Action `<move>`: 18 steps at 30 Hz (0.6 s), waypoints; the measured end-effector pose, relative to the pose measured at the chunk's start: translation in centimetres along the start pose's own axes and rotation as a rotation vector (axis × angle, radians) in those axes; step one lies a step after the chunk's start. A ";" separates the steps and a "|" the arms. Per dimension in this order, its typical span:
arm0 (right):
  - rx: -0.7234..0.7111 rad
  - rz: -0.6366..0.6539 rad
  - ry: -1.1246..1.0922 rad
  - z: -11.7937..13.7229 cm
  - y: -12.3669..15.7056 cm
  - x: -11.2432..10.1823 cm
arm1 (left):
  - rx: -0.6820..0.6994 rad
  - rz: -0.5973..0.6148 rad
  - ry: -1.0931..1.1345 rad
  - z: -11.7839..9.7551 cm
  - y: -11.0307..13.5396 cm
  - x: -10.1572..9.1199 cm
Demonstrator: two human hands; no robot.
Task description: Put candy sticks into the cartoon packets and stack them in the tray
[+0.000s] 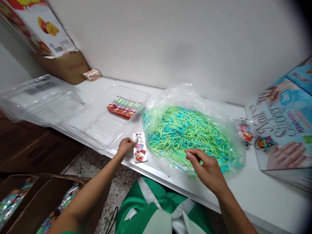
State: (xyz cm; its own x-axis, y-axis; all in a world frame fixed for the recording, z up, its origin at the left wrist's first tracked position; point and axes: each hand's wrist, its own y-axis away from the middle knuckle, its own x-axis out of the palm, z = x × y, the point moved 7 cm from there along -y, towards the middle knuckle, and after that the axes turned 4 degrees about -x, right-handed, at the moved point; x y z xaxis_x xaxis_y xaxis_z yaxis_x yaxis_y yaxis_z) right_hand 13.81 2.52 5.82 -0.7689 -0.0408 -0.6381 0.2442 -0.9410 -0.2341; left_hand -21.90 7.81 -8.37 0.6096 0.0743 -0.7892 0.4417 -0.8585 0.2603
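Observation:
My left hand pinches the upper left edge of a small printed sachet, which lies near the front edge of the white table. Over the front of a heap of thin green and blue sticks is my right hand. Its thumb and forefinger are closed together, and what they hold, if anything, is too small to make out. The sticks fill an opened clear plastic bag. To the left, a clear plastic tray bears a row of similar sachets.
Stacked clear trays overhang the table's left end. Cartons and a small box stand behind them. At right, a large blue carton has another sachet beside it. Below left, open cardboard boxes hold shiny packets.

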 end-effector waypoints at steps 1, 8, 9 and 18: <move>0.004 -0.003 0.001 -0.1 0.2 -0.1 | 0.005 -0.007 -0.003 -0.1 0.2 0.0; -0.021 0.003 0.020 -0.3 0.8 0.0 | 0.034 -0.052 -0.142 -0.5 1.4 -1.3; -0.025 0.006 0.024 -0.3 0.9 -0.1 | 0.044 -0.065 -0.166 -0.7 1.6 -1.7; 0.039 0.044 -0.061 0.2 1.2 2.3 | 0.215 -0.144 0.079 -4.1 7.1 -5.2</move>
State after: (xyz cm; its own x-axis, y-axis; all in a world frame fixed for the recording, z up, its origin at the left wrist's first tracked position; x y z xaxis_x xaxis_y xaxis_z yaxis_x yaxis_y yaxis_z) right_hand 12.20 1.26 4.25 -0.7928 -0.1018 -0.6010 0.2561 -0.9503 -0.1769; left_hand -19.23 3.38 -0.08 0.6038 0.2359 -0.7614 0.3826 -0.9237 0.0173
